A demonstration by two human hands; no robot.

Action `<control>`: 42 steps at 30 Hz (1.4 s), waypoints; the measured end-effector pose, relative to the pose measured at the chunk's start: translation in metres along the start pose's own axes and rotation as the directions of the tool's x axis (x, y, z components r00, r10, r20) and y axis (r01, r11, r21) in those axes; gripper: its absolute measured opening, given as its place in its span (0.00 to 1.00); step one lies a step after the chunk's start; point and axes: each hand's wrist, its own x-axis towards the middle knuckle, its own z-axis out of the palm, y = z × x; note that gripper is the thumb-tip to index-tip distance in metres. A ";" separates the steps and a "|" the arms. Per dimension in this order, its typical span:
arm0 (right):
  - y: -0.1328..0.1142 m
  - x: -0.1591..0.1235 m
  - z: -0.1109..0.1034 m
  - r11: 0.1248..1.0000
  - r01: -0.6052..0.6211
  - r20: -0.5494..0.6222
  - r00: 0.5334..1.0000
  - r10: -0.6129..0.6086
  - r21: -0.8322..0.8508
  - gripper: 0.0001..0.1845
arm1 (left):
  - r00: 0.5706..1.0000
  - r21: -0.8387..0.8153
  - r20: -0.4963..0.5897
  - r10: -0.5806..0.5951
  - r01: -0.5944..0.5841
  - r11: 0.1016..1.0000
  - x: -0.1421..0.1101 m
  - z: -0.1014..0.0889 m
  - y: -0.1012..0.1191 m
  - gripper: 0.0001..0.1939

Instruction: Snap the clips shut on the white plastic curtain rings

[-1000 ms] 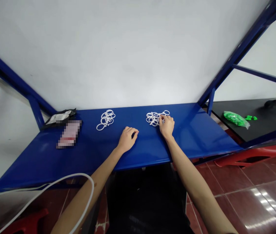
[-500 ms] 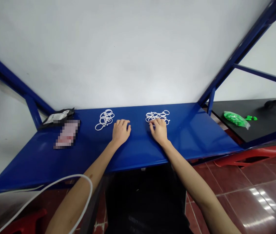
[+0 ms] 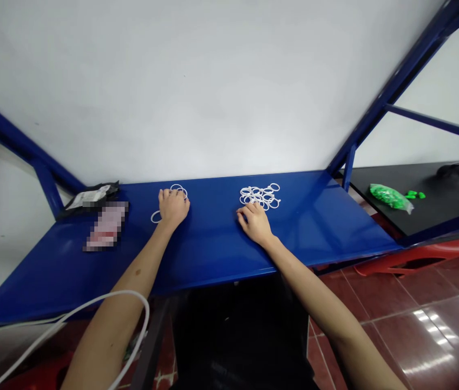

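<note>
My left hand (image 3: pixel 174 209) lies palm down over the left heap of white looped cable ties, its fingers spread and slightly bent. One cable tie loop (image 3: pixel 178 188) shows beyond the fingertips and another pokes out left of the wrist; the rest of that heap is hidden under the hand. At the near edge of the right heap of white cable tie loops (image 3: pixel 272 198), my right hand (image 3: pixel 256 223) rests on the table with thumb and fingers apart. Nothing shows in its grasp. Several of these loops overlap one another behind its fingertips.
The blue table (image 3: pixel 213 244) meets a white wall. A black package (image 3: pixel 91 197) and a pixelated pinkish item (image 3: pixel 106 225) lie at the left. A bag of green pieces (image 3: pixel 389 197) sits on a black table (image 3: pixel 436 211) at right. A white cable (image 3: pixel 91 300) arcs across my left forearm.
My left hand has moved left from the bare table onto the left heap of loops. My right hand has drawn back slightly toward me, uncovering more of the right heap.
</note>
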 end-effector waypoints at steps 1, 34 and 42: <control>0.000 0.000 0.000 1.000 -0.003 -0.002 1.000 0.003 0.005 0.10 | 1.000 -0.015 -0.008 0.007 -0.008 1.000 -0.003 -0.001 0.001 0.09; -0.008 -0.009 0.000 0.926 0.139 0.065 0.983 -0.172 0.350 0.14 | 0.978 -0.942 0.206 -0.037 0.208 0.263 -0.081 -0.001 0.088 0.21; -0.009 -0.008 0.000 0.946 0.135 0.120 0.977 -0.177 0.295 0.14 | 0.976 -0.921 0.219 -0.002 0.208 0.330 -0.083 -0.004 0.089 0.15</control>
